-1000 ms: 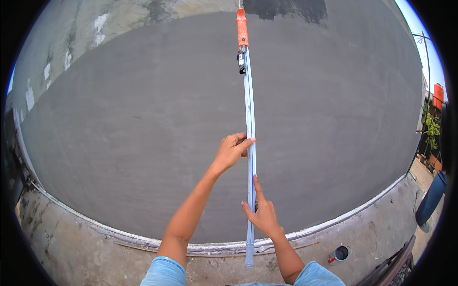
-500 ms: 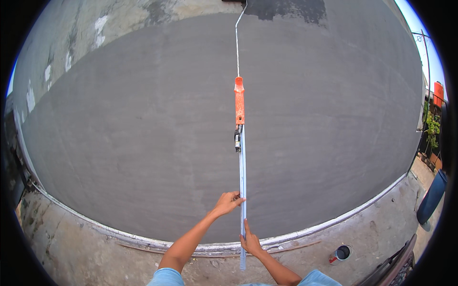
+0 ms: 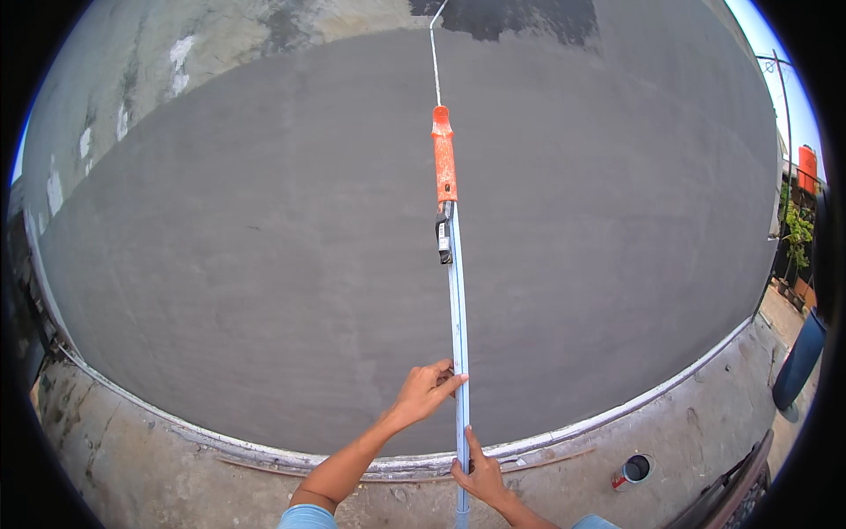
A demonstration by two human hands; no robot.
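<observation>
A paint roller's orange handle (image 3: pixel 444 159) is lashed with black tape (image 3: pixel 443 240) to a long pale-blue pole (image 3: pixel 458 317). From the handle, a bent white wire frame (image 3: pixel 436 70) runs up past the top of the view, where the roller itself is out of sight. My left hand (image 3: pixel 427 390) grips the pole from its left side, thumb across the front. Lower down, my right hand (image 3: pixel 481 480) is closed round the pole near its bottom end, index finger pointing up along it. The pole stands in front of a grey wall (image 3: pixel 264 247).
Darker, wet-looking grey (image 3: pixel 529 18) covers part of the wall's top. A white ledge (image 3: pixel 599 429) follows its foot, above a stained concrete floor (image 3: pixel 159 467). On the right are a paint can (image 3: pixel 634 469) with dark contents, a dark-edged object (image 3: pixel 731 489) and a blue cylinder (image 3: pixel 799 361).
The orange handle has moved higher in view, and the roller end has passed out at the top. Both hands have shifted slightly right and lower, still on the pole.
</observation>
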